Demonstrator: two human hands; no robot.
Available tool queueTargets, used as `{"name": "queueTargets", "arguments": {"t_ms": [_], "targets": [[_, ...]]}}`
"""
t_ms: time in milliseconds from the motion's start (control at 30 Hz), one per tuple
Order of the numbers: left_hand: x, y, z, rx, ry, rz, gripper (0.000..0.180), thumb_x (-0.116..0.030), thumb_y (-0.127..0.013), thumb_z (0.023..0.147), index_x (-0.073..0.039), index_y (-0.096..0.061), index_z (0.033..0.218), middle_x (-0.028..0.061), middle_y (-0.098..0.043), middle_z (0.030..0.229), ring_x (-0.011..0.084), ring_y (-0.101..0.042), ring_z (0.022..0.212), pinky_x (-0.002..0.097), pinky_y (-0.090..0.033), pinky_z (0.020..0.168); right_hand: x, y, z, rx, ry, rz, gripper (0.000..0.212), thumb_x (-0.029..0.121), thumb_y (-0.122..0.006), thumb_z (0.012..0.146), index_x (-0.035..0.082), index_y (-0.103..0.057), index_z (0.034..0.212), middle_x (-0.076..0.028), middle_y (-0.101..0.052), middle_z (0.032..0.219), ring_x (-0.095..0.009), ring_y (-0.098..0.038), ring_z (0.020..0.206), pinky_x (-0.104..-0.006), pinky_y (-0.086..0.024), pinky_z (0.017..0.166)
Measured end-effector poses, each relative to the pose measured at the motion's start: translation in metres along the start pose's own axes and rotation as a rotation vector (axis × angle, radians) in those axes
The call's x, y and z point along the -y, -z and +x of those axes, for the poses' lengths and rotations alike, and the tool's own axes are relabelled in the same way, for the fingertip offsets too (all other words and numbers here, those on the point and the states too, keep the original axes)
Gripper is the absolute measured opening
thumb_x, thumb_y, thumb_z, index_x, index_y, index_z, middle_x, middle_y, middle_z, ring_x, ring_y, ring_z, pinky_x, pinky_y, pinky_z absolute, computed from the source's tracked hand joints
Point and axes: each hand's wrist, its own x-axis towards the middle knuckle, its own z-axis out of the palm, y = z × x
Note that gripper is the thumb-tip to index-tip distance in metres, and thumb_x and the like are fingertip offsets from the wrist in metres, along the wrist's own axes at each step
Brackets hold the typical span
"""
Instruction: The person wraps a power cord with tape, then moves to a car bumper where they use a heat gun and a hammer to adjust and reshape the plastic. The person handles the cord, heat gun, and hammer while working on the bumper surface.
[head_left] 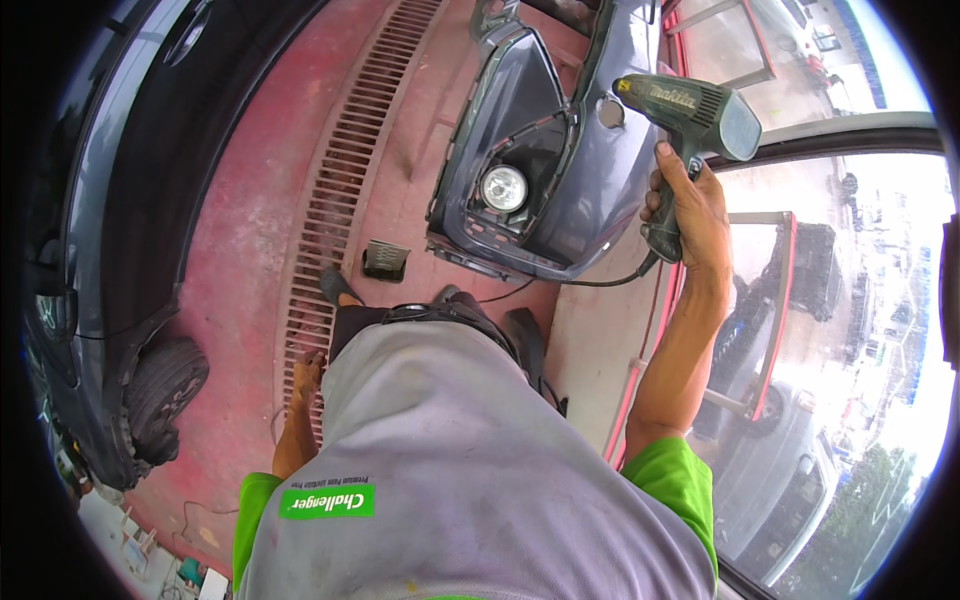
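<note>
My right hand (690,205) is closed around the grip of a dark green heat gun (685,110), its thumb high on the handle. The gun's nozzle points left, just above a round hole (610,112) in a dark grey car bumper (625,160). A round fog light (503,189) sits in the bumper's black recess. From the handle a black cord (600,283) runs down behind the bumper's lower end. My left hand (308,372) hangs low beside my leg, fingers loosely apart, with nothing visible in it.
A dark car (130,200) with its wheel (165,390) stands at the left. A slotted drain grate (345,160) crosses the reddish floor (235,230). Near my foot is a small black box-like piece (385,261). Red-framed glass panels (760,300) stand at the right.
</note>
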Motion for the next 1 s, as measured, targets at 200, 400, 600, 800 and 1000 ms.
{"name": "queueTargets", "arguments": {"t_ms": [200, 400, 600, 800, 1000], "targets": [[0.038, 0.007, 0.020, 0.066, -0.045, -0.088, 0.026, -0.023, -0.064, 0.098, 0.001, -0.068, 0.107, -0.0029, -0.054, 0.072, 0.0059, -0.043, 0.054, 0.0242, -0.035, 0.048, 0.005, -0.014, 0.008, 0.031, -0.016, -0.037, 0.037, 0.038, -0.074, 0.091, 0.006, -0.056, 0.094, -0.002, -0.055, 0.074, -0.010, -0.056, 0.056, -0.0271, -0.051, 0.048], [0.033, 0.002, 0.012, 0.069, -0.089, -0.061, 0.025, -0.024, -0.062, 0.099, 0.000, -0.067, 0.101, -0.0040, -0.051, 0.071, 0.0054, -0.041, 0.054, 0.0243, -0.035, 0.048, 0.005, -0.018, 0.015, 0.021, -0.014, -0.104, 0.037, 0.038, -0.073, 0.092, 0.005, -0.057, 0.096, -0.002, -0.055, 0.073, -0.010, -0.056, 0.056, -0.0269, -0.051, 0.048], [0.043, 0.007, 0.022, 0.048, -0.017, -0.010, 0.027, -0.026, -0.061, 0.098, -0.001, -0.067, 0.102, -0.0012, -0.052, 0.070, 0.0087, -0.046, 0.053, 0.0264, -0.036, 0.046, 0.002, -0.024, -0.005, 0.045, -0.017, -0.154, 0.037, 0.038, -0.073, 0.092, 0.005, -0.058, 0.094, -0.002, -0.055, 0.072, -0.009, -0.056, 0.056, -0.0270, -0.051, 0.048], [0.039, 0.010, 0.034, 0.030, 0.020, 0.008, 0.027, -0.027, -0.061, 0.096, -0.001, -0.067, 0.104, 0.0007, -0.054, 0.069, 0.0124, -0.050, 0.050, 0.0286, -0.037, 0.043, 0.006, -0.024, 0.004, 0.015, 0.001, -0.134, 0.039, 0.040, -0.074, 0.091, 0.005, -0.056, 0.093, -0.002, -0.056, 0.072, -0.010, -0.056, 0.055, -0.0266, -0.051, 0.049], [0.007, 0.010, 0.023, 0.006, 0.031, 0.033, 0.022, -0.025, -0.060, 0.096, -0.004, -0.067, 0.098, -0.0004, -0.052, 0.064, 0.0113, -0.050, 0.049, 0.0266, -0.035, 0.042, -0.002, -0.022, -0.005, 0.048, 0.000, -0.150, 0.039, 0.039, -0.074, 0.091, 0.004, -0.057, 0.094, -0.002, -0.056, 0.072, -0.010, -0.056, 0.055, -0.0268, -0.052, 0.048]]}}
